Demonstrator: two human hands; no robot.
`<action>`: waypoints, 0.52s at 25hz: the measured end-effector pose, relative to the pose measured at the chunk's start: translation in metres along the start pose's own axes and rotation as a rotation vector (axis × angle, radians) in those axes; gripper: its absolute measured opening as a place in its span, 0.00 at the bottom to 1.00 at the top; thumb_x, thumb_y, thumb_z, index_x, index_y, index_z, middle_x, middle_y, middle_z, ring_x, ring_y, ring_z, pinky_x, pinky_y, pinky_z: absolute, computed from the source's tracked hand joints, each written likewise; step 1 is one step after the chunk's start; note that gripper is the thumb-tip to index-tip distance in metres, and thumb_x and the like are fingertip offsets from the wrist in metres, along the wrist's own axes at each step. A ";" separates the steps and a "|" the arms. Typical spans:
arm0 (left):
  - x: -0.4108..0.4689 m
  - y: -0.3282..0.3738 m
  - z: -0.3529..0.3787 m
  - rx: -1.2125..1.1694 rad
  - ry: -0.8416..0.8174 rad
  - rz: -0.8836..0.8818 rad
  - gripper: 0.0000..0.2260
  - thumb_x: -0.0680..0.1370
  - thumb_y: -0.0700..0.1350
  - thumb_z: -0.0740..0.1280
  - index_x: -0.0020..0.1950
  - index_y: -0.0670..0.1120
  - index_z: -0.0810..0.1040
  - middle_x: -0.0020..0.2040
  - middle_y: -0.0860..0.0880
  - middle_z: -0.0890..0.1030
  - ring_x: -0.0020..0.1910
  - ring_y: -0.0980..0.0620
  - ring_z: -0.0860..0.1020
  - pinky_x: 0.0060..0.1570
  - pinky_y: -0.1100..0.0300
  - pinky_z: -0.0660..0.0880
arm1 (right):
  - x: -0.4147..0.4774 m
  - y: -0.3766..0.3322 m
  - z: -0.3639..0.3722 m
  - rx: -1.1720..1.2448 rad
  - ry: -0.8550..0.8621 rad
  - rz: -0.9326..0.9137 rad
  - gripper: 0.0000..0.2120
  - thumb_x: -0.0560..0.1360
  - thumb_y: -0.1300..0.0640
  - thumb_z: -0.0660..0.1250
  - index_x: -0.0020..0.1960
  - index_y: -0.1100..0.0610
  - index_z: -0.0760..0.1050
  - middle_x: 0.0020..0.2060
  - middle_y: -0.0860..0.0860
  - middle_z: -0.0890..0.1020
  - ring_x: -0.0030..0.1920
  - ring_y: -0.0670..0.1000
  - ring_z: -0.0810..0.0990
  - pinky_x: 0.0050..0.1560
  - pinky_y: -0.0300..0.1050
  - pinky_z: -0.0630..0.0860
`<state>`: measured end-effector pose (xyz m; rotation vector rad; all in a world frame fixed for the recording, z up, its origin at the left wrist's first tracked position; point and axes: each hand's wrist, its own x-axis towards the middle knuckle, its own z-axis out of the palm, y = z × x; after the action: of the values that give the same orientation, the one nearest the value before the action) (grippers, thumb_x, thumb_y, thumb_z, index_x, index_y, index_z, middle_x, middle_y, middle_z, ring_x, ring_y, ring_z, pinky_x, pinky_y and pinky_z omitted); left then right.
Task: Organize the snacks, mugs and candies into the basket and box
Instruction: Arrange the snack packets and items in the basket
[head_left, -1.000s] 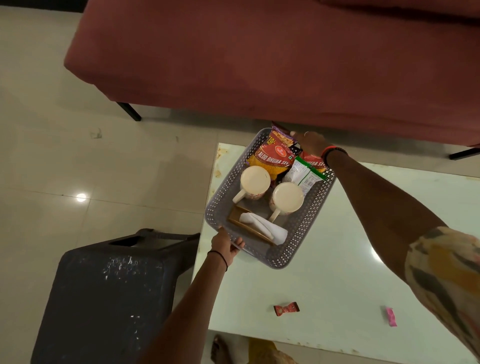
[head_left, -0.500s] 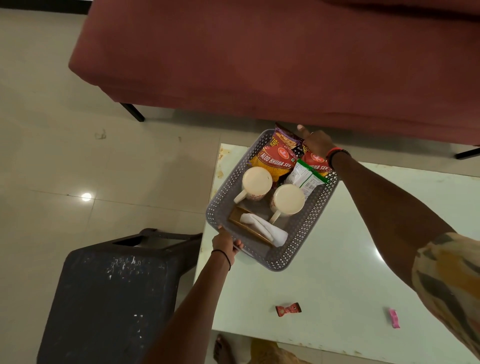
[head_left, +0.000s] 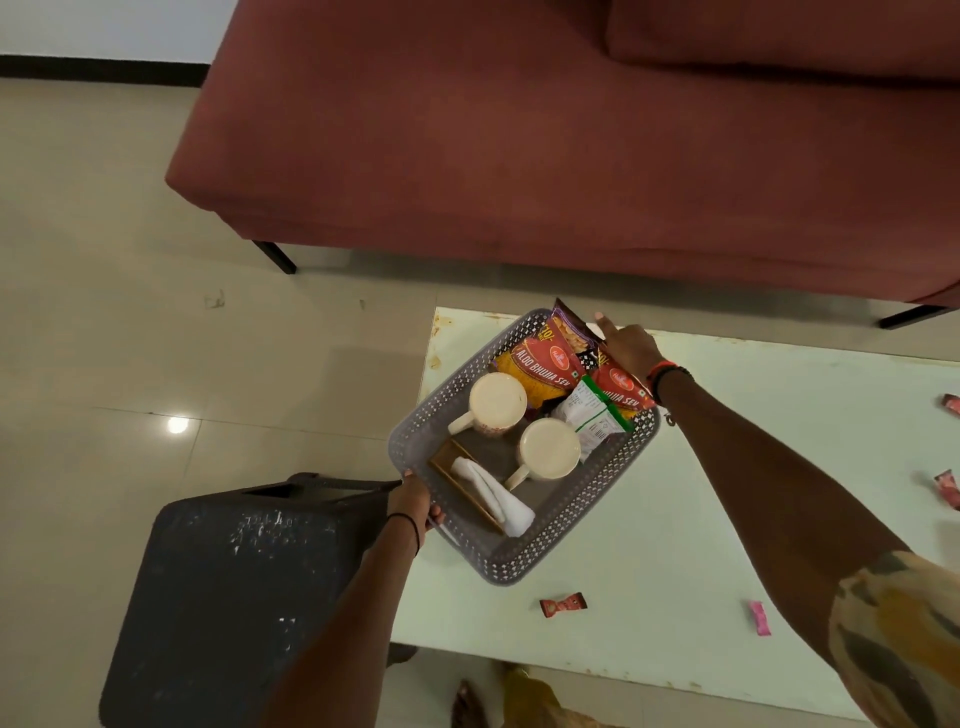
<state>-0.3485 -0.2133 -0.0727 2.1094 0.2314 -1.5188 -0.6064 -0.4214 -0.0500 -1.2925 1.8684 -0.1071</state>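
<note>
I've got the basket (head_left: 524, 564) at the tabletop's far-left corner, long axis diagonal from near-left to far-right. Left hand (head_left: 415, 506) clamped on its near rim, right hand (head_left: 626, 348) at the far rim among the snack packets (head_left: 540, 364), grip hidden. Perforated plastic will likely flex; 2 mugs (head_left: 496, 402) are fragile, so hold both short ends, keep level
</note>
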 end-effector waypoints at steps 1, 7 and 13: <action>-0.005 -0.001 -0.004 0.009 0.014 0.006 0.18 0.82 0.51 0.53 0.37 0.42 0.68 0.30 0.45 0.69 0.26 0.53 0.66 0.28 0.59 0.70 | -0.008 0.004 -0.002 0.005 -0.005 0.009 0.30 0.79 0.37 0.51 0.34 0.61 0.71 0.44 0.63 0.79 0.49 0.61 0.79 0.60 0.55 0.74; -0.043 -0.018 -0.029 0.135 0.008 0.074 0.18 0.82 0.52 0.54 0.36 0.42 0.69 0.30 0.46 0.68 0.26 0.53 0.65 0.24 0.61 0.68 | -0.078 0.047 -0.015 0.114 0.030 0.094 0.29 0.78 0.36 0.53 0.31 0.58 0.69 0.40 0.59 0.79 0.34 0.55 0.77 0.45 0.46 0.70; -0.091 -0.041 -0.038 0.245 -0.010 0.200 0.16 0.82 0.49 0.55 0.38 0.41 0.69 0.29 0.46 0.66 0.25 0.53 0.64 0.22 0.62 0.65 | -0.159 0.093 -0.044 0.225 0.105 0.137 0.28 0.77 0.37 0.56 0.36 0.61 0.72 0.49 0.63 0.83 0.46 0.60 0.81 0.54 0.53 0.77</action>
<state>-0.3670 -0.1448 0.0066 2.2338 -0.1747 -1.5003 -0.6860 -0.2667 0.0247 -1.0203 1.9658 -0.3087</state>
